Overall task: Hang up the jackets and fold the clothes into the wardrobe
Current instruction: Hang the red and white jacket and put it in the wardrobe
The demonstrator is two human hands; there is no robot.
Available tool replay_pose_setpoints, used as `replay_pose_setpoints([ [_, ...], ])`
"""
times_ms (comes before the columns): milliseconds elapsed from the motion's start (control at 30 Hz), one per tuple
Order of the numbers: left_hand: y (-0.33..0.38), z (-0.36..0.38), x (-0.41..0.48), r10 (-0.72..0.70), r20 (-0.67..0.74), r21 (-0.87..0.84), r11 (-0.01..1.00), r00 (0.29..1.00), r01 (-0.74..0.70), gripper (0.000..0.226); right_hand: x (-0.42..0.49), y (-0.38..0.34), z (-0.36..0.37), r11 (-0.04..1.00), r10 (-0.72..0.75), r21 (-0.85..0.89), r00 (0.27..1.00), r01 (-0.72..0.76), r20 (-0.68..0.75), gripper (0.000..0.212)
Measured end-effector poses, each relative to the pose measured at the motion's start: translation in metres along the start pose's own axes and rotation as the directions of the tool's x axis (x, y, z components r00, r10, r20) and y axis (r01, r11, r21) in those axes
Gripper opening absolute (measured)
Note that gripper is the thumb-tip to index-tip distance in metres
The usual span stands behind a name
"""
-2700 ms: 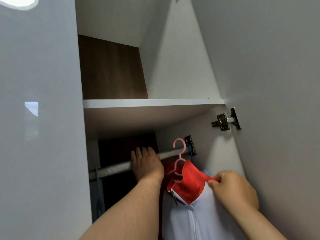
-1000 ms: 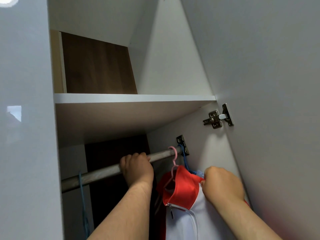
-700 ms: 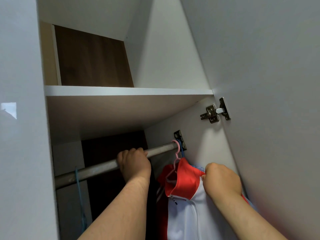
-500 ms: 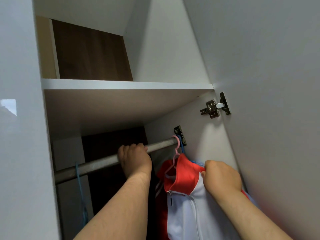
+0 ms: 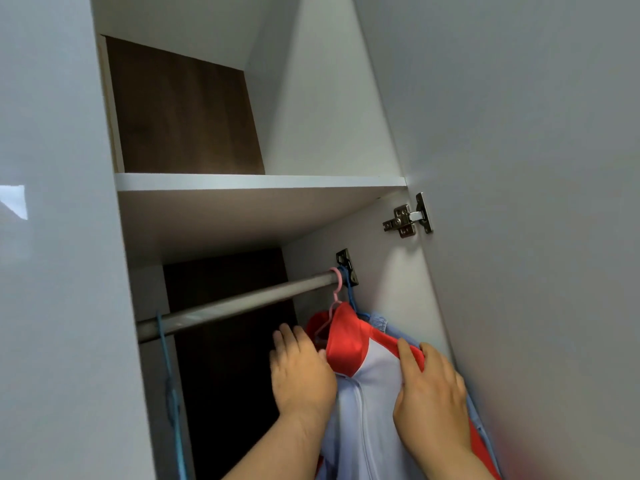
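Red-and-white jacket (image 5: 367, 393) hanging from a pink hanger (image 5: 335, 296) at the right end of the rail (image 5: 235, 303), we are resting our left hand (image 5: 301, 372) and right hand (image 5: 429, 386) against its shoulders, fingers relaxed, gripping nothing.

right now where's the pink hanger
In the head view, the pink hanger hooks over the right end of the rail, just left of a blue hanger, carrying the red-and-white jacket.
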State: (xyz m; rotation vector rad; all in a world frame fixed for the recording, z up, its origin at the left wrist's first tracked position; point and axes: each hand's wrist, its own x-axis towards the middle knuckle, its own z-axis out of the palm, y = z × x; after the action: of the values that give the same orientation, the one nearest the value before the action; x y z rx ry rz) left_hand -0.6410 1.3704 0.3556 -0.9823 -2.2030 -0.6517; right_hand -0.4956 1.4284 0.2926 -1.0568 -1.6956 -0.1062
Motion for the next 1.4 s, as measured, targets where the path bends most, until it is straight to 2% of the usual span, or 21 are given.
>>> replay_pose_setpoints([
  [100, 0.006, -0.009, -0.036, 0.013, 0.123, -0.200, 0.980, 0.992, 0.012, 0.059, -0.012, 0.001, -0.014, 0.997, 0.018, 0.068, 0.997, -0.023, 0.071, 0.073],
  [200, 0.008, -0.036, -0.082, 0.087, 0.210, -0.450, 0.893, 0.974, 0.017, 0.041, -0.033, 0.008, -0.037, 0.967, -0.007, 0.254, 0.989, -0.031, 0.148, 0.056],
  [300, 0.003, -0.074, -0.133, 0.150, 0.207, -0.555, 0.832, 0.967, -0.010, 0.045, -0.065, 0.019, -0.066, 0.905, -0.069, 0.425, 0.974, -0.029, 0.215, 0.048],
  [433, -0.024, -0.125, -0.197, 0.228, 0.112, -0.507, 0.850, 0.967, -0.141, 0.051, -0.106, 0.027, -0.103, 0.858, -0.202, 0.509, 0.956, 0.067, 0.215, 0.051],
  [533, -0.058, -0.159, -0.247, 0.265, 0.126, -0.293, 0.930, 0.956, -0.220, 0.058, -0.140, 0.019, -0.132, 0.820, -0.362, 0.543, 0.899, 0.182, 0.245, 0.055],
  [633, -0.095, -0.194, -0.298, 0.282, 0.086, -0.171, 0.949, 0.956, -0.265, 0.040, -0.172, -0.003, -0.157, 0.737, -0.510, 0.600, 0.838, 0.310, 0.194, 0.060],
  [733, -0.132, -0.225, -0.340, 0.194, 0.109, -0.130, 0.975, 0.975, -0.180, 0.064, -0.200, -0.037, -0.175, 0.603, -0.641, 0.680, 0.761, 0.418, 0.100, 0.063],
  [800, -0.158, -0.245, -0.370, 0.104, 0.150, -0.063, 0.993, 0.983, -0.095, 0.066, -0.221, -0.064, -0.183, 0.497, -0.729, 0.735, 0.682, 0.461, 0.065, 0.058],
  [933, -0.205, -0.283, -0.430, -0.113, 0.207, 0.035, 0.993, 0.972, 0.108, 0.064, -0.264, -0.119, -0.190, 0.330, -0.833, 0.834, 0.553, 0.442, 0.037, 0.054],
  [1033, -0.240, -0.312, -0.474, -0.281, 0.186, 0.152, 0.955, 0.942, 0.255, 0.072, -0.301, -0.160, -0.193, 0.245, -0.879, 0.895, 0.475, 0.373, 0.042, 0.051],
  [1167, -0.273, -0.346, -0.532, -0.470, 0.043, 0.247, 0.860, 0.882, 0.447, 0.069, -0.343, -0.202, -0.198, 0.177, -0.943, 0.932, 0.326, 0.318, 0.068, 0.050],
  [1300, -0.297, -0.386, -0.575, -0.662, 0.052, 0.517, 0.658, 0.748, 0.547, 0.065, -0.389, -0.245, -0.200, 0.124, -0.982, 0.969, 0.169, 0.212, 0.088, 0.051],
  [1400, -0.302, -0.412, -0.608, -0.753, 0.006, 0.615, 0.522, 0.658, 0.591, 0.066, -0.417, -0.271, -0.208, 0.039, -0.998, 0.984, 0.064, 0.172, 0.029, 0.053],
])
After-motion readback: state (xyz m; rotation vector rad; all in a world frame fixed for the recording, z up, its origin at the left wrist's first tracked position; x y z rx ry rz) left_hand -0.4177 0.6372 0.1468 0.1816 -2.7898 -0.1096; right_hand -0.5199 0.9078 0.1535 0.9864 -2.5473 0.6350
